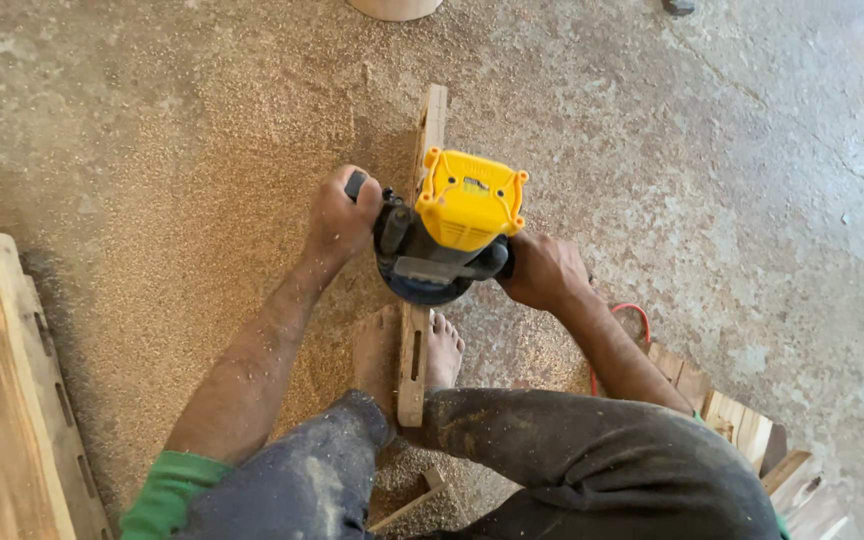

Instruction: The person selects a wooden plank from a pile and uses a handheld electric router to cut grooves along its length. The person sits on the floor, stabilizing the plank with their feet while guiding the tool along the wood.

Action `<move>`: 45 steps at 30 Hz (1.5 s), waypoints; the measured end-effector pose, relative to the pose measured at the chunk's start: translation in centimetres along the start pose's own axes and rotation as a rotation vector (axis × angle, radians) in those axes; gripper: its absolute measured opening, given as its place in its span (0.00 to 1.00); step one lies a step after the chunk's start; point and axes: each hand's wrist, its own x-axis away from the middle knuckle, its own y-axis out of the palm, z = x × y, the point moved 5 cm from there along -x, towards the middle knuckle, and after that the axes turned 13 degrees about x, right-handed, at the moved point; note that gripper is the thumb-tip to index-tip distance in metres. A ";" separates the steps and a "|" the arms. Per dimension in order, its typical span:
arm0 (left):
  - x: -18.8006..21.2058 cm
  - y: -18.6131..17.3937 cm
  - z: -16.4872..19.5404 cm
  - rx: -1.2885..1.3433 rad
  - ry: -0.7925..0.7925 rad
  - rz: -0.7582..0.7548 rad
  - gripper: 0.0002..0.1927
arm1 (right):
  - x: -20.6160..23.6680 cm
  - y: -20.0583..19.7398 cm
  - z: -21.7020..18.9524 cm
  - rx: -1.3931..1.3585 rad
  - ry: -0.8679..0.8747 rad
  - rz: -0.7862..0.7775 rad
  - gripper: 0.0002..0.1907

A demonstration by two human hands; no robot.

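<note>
A yellow-topped power router (pixel 457 230) with a black base rests on a narrow wooden strip (pixel 422 330) that runs away from me across the floor. My left hand (pixel 340 215) is closed around the router's left black handle. My right hand (pixel 542 270) grips the right handle. My bare foot (pixel 442 350) presses against the strip just below the tool. A slot is cut in the strip's near part. The router's bit is hidden under its base.
Sawdust (pixel 252 180) covers the concrete floor around the strip. A wide plank with slots (pixel 12 400) lies at the left. More wooden pieces (pixel 742 430) and a red cord (pixel 632 315) lie at the right. A pale round object (pixel 394 8) sits at the top edge.
</note>
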 end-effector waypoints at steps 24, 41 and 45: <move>7.8 -1.1 0.9 0.019 -0.020 0.072 0.14 | 7.1 1.2 -2.4 -0.086 -0.019 0.092 0.16; 13.7 -2.4 2.4 0.022 -0.184 0.050 0.14 | 11.3 3.0 -4.0 -0.154 -0.112 0.033 0.11; 14.1 -2.4 2.7 0.061 -0.103 0.050 0.13 | 11.5 3.1 -3.9 -0.157 -0.175 0.175 0.10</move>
